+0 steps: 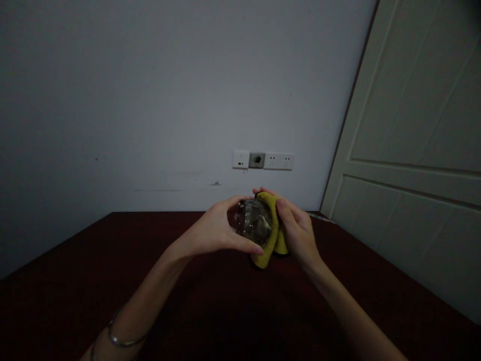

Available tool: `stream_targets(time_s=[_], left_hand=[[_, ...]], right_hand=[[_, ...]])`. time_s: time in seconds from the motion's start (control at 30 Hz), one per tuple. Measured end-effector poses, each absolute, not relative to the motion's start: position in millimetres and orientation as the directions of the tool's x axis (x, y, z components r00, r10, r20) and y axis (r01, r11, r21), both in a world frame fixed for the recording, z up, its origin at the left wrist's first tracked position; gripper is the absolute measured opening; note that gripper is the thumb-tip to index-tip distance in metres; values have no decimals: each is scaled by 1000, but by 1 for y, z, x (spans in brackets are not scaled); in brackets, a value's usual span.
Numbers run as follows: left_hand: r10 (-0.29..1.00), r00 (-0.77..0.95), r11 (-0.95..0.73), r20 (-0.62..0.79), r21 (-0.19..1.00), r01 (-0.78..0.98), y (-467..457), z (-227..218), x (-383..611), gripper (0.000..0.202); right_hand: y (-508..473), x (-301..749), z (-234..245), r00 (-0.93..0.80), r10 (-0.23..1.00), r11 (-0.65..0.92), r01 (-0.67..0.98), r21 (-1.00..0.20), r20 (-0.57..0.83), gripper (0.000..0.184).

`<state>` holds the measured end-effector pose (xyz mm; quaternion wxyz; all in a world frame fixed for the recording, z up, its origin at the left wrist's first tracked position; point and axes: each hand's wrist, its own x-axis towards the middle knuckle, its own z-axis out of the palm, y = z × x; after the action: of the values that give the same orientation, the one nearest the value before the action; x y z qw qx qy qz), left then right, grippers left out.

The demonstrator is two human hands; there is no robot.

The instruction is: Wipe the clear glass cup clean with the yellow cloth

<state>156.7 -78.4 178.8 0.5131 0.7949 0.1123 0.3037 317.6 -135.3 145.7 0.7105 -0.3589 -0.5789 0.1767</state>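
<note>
A clear faceted glass vessel (pixel 254 220), tipped on its side, is held above the dark red table. My left hand (pixel 220 225) wraps around it from the left, thumb below and fingers above. From the right, my right hand (pixel 298 228) grips a yellow cloth (pixel 271 235) with dark edging and presses it against the right end of the glass. Part of the cloth hangs below the glass. The fingers of my right hand behind the cloth are mostly hidden, and the exact kind of glass vessel is hard to tell in the dim light.
The dark red table (pixel 210 311) reaches back to a pale wall (pixel 169 100). On the wall sit white socket plates (pixel 278 161) and a grey switch plate (pixel 256 160). A panelled door (pixel 421 150) stands at the right. A thin pale strip (pixel 321 217) lies near the back right edge.
</note>
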Motion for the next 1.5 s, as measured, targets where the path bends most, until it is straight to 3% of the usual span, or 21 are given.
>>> stream_targets(time_s=[0.13,0.23,0.33,0.43,0.57,0.7,0.8,0.87,0.97,1.07,1.17,1.27,1.33,1.43,1.5], left_hand=[[526,773,-378,354,912,-161,-77,181,156,71],[531,775,-332,343,926,-182,-74,181,156,66],[529,783,-309,326,934,-180,-72,181,157,61],[509,792,-309,337,931,-197,-70,179,158,61],[481,812,-364,332,918,-159,-62,174,153,67],[477,843,-391,250,919,-52,-57,169,146,107],[509,817,-495,272,868,20,-61,165,147,130],[543,764,-606,348,792,70,-64,163,151,129],[549,712,-696,438,711,98,-65,160,158,107],[545,693,-709,472,700,81,-60,159,163,89],[554,680,-677,480,735,33,-57,157,166,87],[530,683,-632,502,771,-76,-58,156,169,83],[511,681,-628,524,769,-121,-61,155,171,81],[483,692,-677,536,730,-92,-64,155,172,79],[456,693,-731,559,680,-67,-65,156,171,82]], right_hand=[[-141,319,143,84,634,752,164,-639,769,63],[-142,319,139,9,597,769,281,-575,802,89],[-139,319,134,-2,575,758,379,-531,819,97],[-136,318,132,19,557,756,403,-516,830,95],[-134,317,132,97,606,723,348,-597,790,93],[-132,315,133,161,701,656,237,-716,695,86],[-129,316,133,192,750,602,199,-773,634,77],[-127,317,133,195,769,578,192,-793,608,70],[-125,318,133,194,775,573,184,-798,601,58],[-124,316,131,195,770,579,184,-794,607,56],[-123,311,128,233,739,601,195,-775,632,57],[-123,308,124,281,650,651,273,-708,706,57],[-124,309,122,250,548,682,419,-599,798,54],[-127,315,124,23,360,686,671,-281,933,54],[-129,319,127,-178,279,677,733,-62,944,59]])
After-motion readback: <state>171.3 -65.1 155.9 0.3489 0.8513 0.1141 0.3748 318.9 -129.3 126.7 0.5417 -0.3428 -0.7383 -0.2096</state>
